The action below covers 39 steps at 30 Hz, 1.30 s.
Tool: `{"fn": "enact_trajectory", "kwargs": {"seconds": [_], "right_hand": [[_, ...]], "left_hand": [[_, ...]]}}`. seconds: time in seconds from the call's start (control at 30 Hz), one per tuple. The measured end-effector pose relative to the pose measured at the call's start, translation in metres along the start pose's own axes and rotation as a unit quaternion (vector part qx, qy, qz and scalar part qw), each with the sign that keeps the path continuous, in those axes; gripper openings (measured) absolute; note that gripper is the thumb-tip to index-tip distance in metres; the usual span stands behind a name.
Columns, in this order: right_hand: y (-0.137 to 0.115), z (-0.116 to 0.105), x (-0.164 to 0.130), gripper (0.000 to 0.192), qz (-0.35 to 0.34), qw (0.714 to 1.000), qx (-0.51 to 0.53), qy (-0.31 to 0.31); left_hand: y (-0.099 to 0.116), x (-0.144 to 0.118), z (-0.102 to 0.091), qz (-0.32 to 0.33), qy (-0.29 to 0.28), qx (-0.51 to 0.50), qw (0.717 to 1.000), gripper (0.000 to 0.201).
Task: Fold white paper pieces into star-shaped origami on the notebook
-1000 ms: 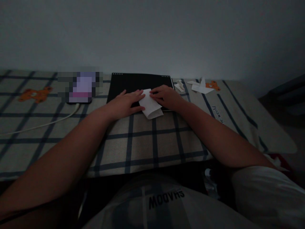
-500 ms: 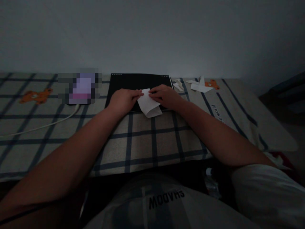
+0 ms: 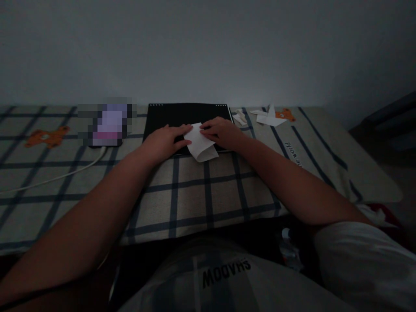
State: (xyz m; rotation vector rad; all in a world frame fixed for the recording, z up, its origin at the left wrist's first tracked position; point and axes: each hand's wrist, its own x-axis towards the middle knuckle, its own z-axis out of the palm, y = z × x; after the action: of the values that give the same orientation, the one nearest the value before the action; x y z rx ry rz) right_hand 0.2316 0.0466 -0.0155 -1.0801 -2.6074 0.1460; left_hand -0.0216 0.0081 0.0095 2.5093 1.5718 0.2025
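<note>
Folding: left hand (image 3: 164,141) flat, fingers spread, on white paper (image 3: 199,146) | right hand (image 3: 221,132) fingertips pinning its edge | next needs firm crease, black board's (image 3: 182,116) near edge.

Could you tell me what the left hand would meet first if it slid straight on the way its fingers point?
Probably the folded white paper: the left hand points right across the black board, fingertips already at its edge.

Your right hand (image 3: 221,133) covers the paper's (image 3: 200,146) far right corner, and your left hand (image 3: 162,142) hides its left edge. The device (image 3: 107,125) far left is pixelated beyond reading. The cable (image 3: 55,177) runs off the left edge. The scraps (image 3: 267,118) far right are too small and dim to make out.
</note>
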Motion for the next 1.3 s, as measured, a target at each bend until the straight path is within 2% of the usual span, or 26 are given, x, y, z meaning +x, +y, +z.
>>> {"fn": "enact_trajectory", "kwargs": {"seconds": [0.1,0.2,0.4,0.57,0.77,1.03,1.3], "right_hand": [[-0.001,-0.001,0.0,0.036,0.004,1.0,0.0,-0.003],[-0.001,-0.001,0.0,0.036,0.004,1.0,0.004,-0.002],[-0.001,-0.002,-0.001,0.036,0.003,1.0,0.011,-0.001],[-0.002,-0.003,-0.001,0.037,0.007,1.0,0.017,-0.002],[-0.001,-0.001,-0.001,0.038,0.006,1.0,0.014,0.001],[-0.002,-0.003,-0.002,0.038,0.001,1.0,0.01,-0.007],[-0.002,-0.001,-0.002,0.035,0.013,1.0,0.011,0.003]], "left_hand": [[-0.003,0.0,0.0,0.011,-0.007,-0.012,1.0,0.063],[-0.002,-0.001,0.001,-0.002,0.022,-0.021,1.0,0.062],[0.001,0.005,-0.001,-0.061,0.076,-0.02,0.995,0.041],[0.004,0.013,-0.001,-0.086,0.097,-0.008,0.992,0.037],[0.007,0.011,0.002,-0.099,0.132,0.007,0.986,0.044],[0.001,0.014,0.005,-0.093,0.157,-0.022,0.983,0.053],[0.006,0.015,0.002,-0.106,0.154,-0.018,0.982,0.055]]}}
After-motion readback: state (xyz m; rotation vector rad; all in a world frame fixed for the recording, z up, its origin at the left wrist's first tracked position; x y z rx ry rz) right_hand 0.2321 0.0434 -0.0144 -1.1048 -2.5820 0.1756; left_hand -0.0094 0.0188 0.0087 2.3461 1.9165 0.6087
